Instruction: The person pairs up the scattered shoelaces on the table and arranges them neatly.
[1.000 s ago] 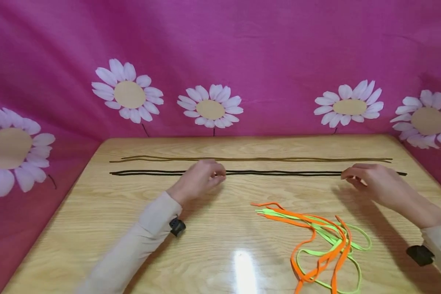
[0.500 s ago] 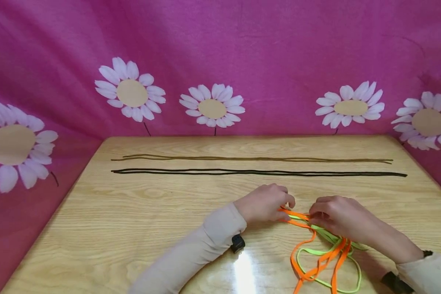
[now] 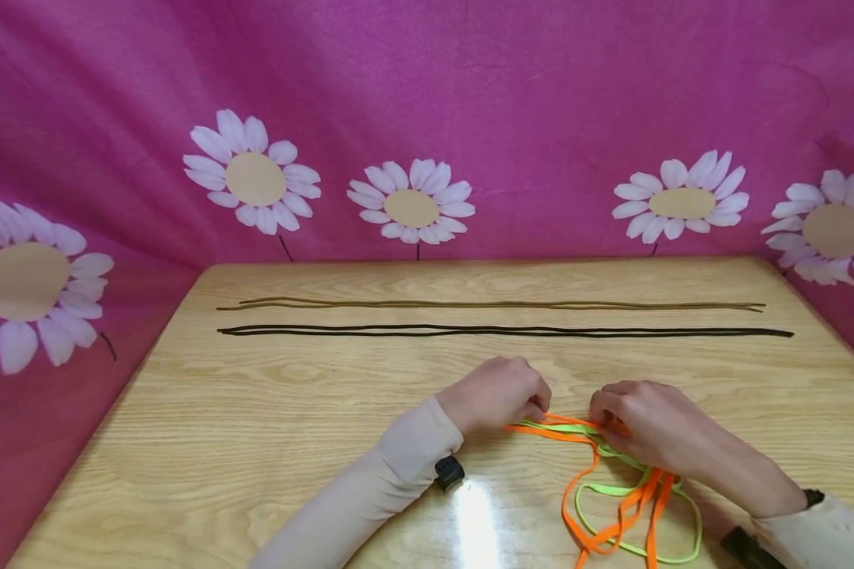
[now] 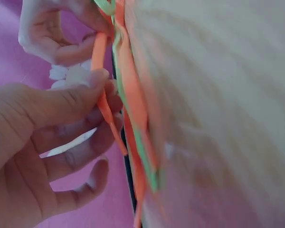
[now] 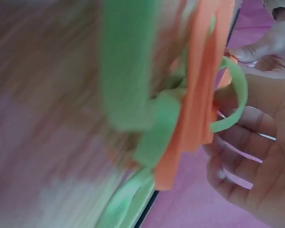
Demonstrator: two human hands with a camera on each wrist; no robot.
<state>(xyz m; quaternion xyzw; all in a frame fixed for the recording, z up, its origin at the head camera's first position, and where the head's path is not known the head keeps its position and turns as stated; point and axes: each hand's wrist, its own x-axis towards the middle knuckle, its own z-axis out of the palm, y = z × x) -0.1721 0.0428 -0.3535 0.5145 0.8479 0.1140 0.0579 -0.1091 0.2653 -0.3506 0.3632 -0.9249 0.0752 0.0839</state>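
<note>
My left hand (image 3: 498,393) pinches an orange shoelace (image 4: 100,52) between thumb and forefinger, close to its tip. Just to the right, my right hand (image 3: 662,423) holds the bundle of orange and green laces with thumb and index; its grip is partly hidden behind them. Orange laces (image 3: 636,502) and a green lace (image 3: 697,525) trail in loose loops toward the table's front. In the right wrist view a flat green lace (image 5: 128,61) and folded orange laces (image 5: 199,109) hang beside the fingers. More lace ends run past the left hand.
Two long black laces (image 3: 398,330) lie straight across the wooden table (image 3: 185,435), with two thin brown laces (image 3: 441,304) behind them. A pink cloth with daisies (image 3: 541,95) hangs at the table's back edge.
Both hands have left the black laces and come down to the orange and green bundle. In the last half second the left hand has shifted slightly left, drawing lace ends leftward.
</note>
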